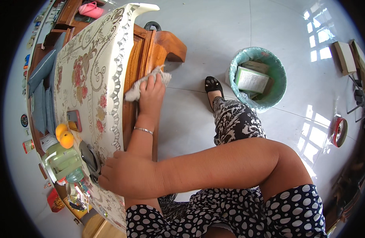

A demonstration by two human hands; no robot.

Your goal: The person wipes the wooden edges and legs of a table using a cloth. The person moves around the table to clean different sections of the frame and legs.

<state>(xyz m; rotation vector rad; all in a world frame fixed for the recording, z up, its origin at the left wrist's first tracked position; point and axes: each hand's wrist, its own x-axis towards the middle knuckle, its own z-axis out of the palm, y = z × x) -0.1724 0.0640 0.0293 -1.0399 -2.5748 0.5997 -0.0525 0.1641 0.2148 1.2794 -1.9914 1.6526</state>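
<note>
My left hand [151, 95], with a silver bracelet at the wrist, presses a crumpled pale cloth [134, 92] against the wooden side of the table [139, 59]. Its fingers lie over the cloth. Crossing above the left arm, my right forearm reaches leftward. My right hand [125, 174] rests palm down at the edge of the floral tablecloth [71, 51], fingers slightly apart and nothing visible in them. Close to its fingertips lies a dark rounded thing [89, 156] that I cannot make out. Part of the left forearm is hidden under the right one.
Two oranges [66, 139], a phone [74, 121] and a clear green-tinted jug [63, 160] stand on the table. A bin [285, 79] lined with green plastic holds boxes on the tiled floor. Farther right is a round red-rimmed container [340, 132]. A pink container [90, 10] shows at top left.
</note>
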